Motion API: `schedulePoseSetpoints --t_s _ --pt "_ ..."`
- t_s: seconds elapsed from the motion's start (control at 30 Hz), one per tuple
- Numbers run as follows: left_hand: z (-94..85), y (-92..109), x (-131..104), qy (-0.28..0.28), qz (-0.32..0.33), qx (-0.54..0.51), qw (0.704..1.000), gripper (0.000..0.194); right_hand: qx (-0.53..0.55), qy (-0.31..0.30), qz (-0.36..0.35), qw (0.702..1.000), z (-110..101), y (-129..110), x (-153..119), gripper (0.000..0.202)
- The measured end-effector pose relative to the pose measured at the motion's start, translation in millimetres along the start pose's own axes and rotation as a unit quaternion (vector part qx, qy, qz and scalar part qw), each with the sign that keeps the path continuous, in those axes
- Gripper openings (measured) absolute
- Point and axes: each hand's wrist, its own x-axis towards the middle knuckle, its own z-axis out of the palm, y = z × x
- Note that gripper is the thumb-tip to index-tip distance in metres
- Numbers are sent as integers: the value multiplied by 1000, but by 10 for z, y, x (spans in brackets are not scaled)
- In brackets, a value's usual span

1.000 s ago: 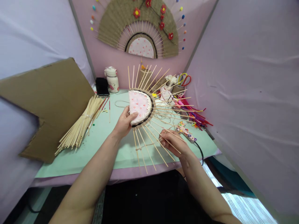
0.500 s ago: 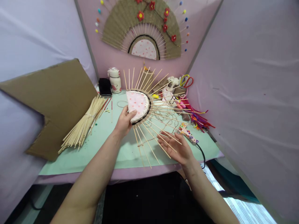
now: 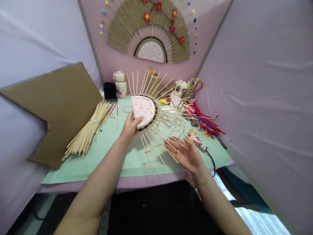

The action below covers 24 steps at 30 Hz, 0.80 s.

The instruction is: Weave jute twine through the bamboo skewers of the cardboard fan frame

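My left hand (image 3: 130,128) grips the lower corner of a pink dotted half-round piece (image 3: 143,109), thumb on its face. A black braid and a brown band run round its curved edge, and thin wooden sticks fan out from it up, right and down. My right hand (image 3: 187,155) is palm up with fingers spread, beneath the lower right sticks, holding nothing. A piece of twine (image 3: 148,151) crosses the lowest sticks. Loose twine (image 3: 172,121) lies coiled on the table behind the sticks.
A bundle of sticks (image 3: 88,130) and cut cardboard (image 3: 61,107) are at left. Behind stand a white bottle (image 3: 120,85) and a black object (image 3: 110,91). At right are a corded floral tool (image 3: 198,140), pipe cleaners (image 3: 207,122) and scissors (image 3: 197,86). A finished fan (image 3: 122,31) hangs on the wall.
The half-round piece and its sticks have shifted and turned slightly, the right-hand stick tips moving left. My left hand still grips it; my right hand stays open below, nearly unmoved.
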Motion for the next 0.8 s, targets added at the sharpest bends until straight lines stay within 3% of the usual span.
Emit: schedulePoseSetpoints --t_s 0.47,0.7,0.8 --pt "22 3 -8 -6 -6 24 1000 52 16 -3 -27 999 -4 -68 -18 36" --pt "0 23 -12 2 -11 9 1000 49 -58 -29 -76 995 -72 -137 -64 37" --pt "2 41 -18 4 -16 -1 1000 49 -135 -2 -116 984 -181 -227 -88 35"
